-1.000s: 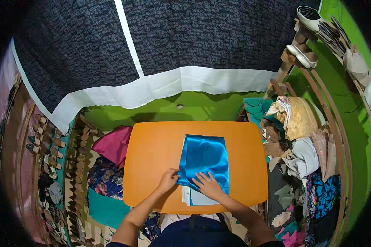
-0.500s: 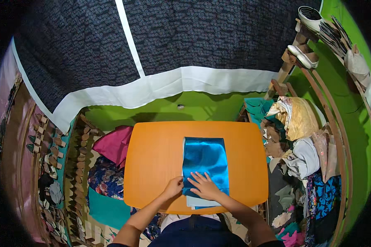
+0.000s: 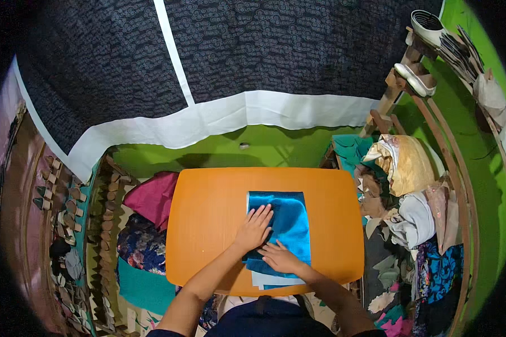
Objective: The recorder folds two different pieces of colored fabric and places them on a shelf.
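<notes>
Orange table point(image 3: 208, 224), rounded corners, used here as the landmark. Shiny blue satin cloth point(image 3: 289, 224) lies flat on its right half, folded to a rectangle, running from mid-table down to the near edge; a paler lining layer peeks out at the cloth's near end.

Left hand point(image 3: 256, 227) rests palm down on the cloth's left edge, fingers point(image 3: 262, 213) spread flat and pointing away from the person, gripping nothing. Right hand point(image 3: 280, 258) lies flat on the cloth's near part, just beside the left hand, fingers extended leftward, pressing rather than holding.

Left of the table: a magenta fabric bundle point(image 3: 152, 196), a dark floral fabric point(image 3: 140, 247) below it, a teal piece point(image 3: 143, 286) nearer the person. Right of the table: heaped clothes, a yellow-gold garment point(image 3: 405, 163) on top, a grey-white one point(image 3: 419, 219) below. Beyond the table: green floor point(image 3: 208, 151), then a dark patterned cloth with a white border point(image 3: 236, 112). No packages or labels can be made out.
</notes>
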The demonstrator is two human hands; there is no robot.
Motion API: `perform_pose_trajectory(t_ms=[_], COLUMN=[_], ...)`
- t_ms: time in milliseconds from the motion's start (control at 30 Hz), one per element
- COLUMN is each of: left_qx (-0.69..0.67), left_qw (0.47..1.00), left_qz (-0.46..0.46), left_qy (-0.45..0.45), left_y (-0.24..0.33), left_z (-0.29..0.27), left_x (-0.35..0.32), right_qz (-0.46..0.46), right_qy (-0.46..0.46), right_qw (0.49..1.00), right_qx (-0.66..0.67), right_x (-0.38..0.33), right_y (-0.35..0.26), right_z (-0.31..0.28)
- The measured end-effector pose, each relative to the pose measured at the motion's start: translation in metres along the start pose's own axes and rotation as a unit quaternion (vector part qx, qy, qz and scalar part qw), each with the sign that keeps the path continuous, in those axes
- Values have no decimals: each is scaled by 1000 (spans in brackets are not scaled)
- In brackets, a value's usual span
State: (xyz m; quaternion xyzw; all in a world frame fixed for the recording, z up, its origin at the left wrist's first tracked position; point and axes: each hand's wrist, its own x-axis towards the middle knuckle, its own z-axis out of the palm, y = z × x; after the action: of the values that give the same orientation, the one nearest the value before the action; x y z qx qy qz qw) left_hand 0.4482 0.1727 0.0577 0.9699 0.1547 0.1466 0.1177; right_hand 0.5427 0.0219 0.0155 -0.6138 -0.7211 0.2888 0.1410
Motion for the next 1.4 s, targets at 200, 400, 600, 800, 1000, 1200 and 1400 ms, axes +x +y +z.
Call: perform_pose_trajectory(t_ms=[200,400,600,800,1000,1200,1400], left_qx=[59,90,89,78,22,2,-16], left_qw=[996,993,993,993,993,991,989], left_qz=[-62,-75,-72,-82,-111,-136,-143], left_qy=[7,-13,8,13,31,-18,-37], left_y=[-14,-30,-31,-41,-50,-55,-56], left_z=[23,41,48,54,60,63,63], left_x=[18,12,21,28,31,31,31], right_qz=[-31,24,142,170,165,171,169], right_qy=[20,212,267,247,262,258,251], right_qw=[998,976,942,931,926,930,934], right_qx=[46,-37,-143,-209,-216,-197,-188], right_x=[0,13,48,70,73,77,76], right_y=[4,18,45,61,66,65,66], right_z=[-10,-33,-50,-55,-48,-50,-51])
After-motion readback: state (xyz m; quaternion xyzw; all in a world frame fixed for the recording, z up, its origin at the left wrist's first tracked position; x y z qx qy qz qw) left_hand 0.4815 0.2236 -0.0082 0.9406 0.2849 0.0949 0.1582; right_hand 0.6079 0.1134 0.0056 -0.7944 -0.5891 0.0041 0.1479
